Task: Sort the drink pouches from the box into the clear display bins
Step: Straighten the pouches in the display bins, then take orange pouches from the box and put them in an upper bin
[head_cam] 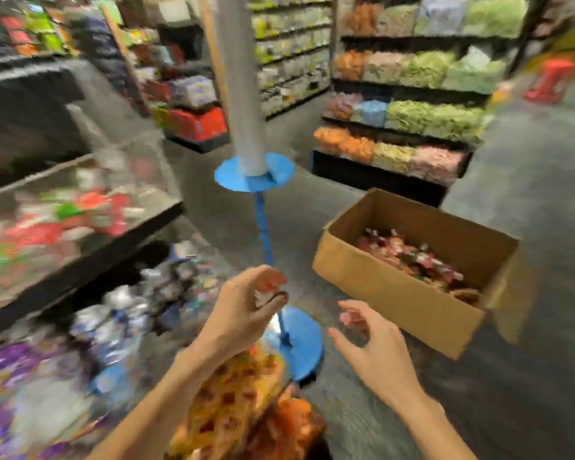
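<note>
An open cardboard box [395,293] stands on the floor at the right, and a heap of red drink pouches [415,257] lies inside it. Clear display bins [80,207] with blurred colourful pouches fill the shelves at the left. My left hand [246,307] hovers in the lower middle with its fingers curled toward the thumb; a pale patch shows between them, and blur hides whether it holds anything. My right hand [369,343] is just left of the box's near corner, fingers spread and relaxed, holding nothing.
A blue stand [299,343] with a round base and a thin pole rises between my hands, carrying a white roll [246,94]. Bins of orange and purple packets [246,410] lie below my arms. Stocked shelves [412,121] line the back, and a red stool [550,79] stands far right.
</note>
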